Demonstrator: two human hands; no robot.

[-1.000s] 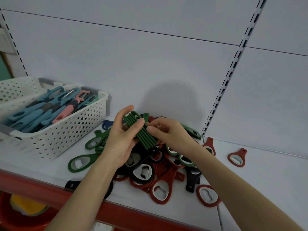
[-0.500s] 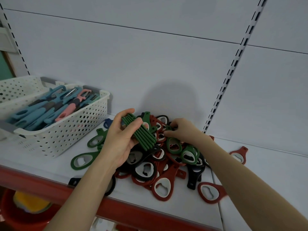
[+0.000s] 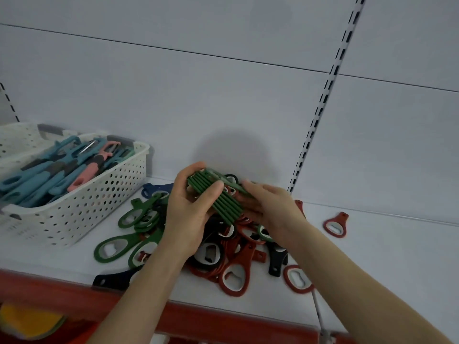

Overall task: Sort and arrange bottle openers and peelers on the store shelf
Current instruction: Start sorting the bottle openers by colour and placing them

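white store shelf (image 3: pixel 372 269) with a red front edge (image 3: pixel 49 286), plain white back panels behind it and a slotted upright (image 3: pixel 320 112) running down the right half of the frame.

dead centre, held above the shelf, is a stack of green bottle openers (image 3: pixel 213 197), seen edge-on and running diagonally from upper left to lower right. the left hand (image 3: pixel 188 214) grips it, thumb pressed across the near edges and fingers curled round the far end. the right hand (image 3: pixel 270 207) comes in from the right with fingers curled, pinching a single green opener (image 3: pixel 236 186) that lies along the far side of the stack, touching it.

right under both hands is a messy pile of openers (image 3: pixel 236 264), mostly red with some black and a few green, all overlapping. a few green openers (image 3: pixel 116 249) lie just left of the pile, a dark blue one (image 3: pixel 156 188) sits behind those near the back panel, and a black one (image 3: pixel 111 279) lies at the front edge. one lone red opener (image 3: pixel 335 224) sits well apart at mid right.

at the left of the frame a white perforated basket (image 3: pixel 99 202) stands on the shelf, full of peelers (image 3: pixel 49 175), mostly teal with a pink one or two.
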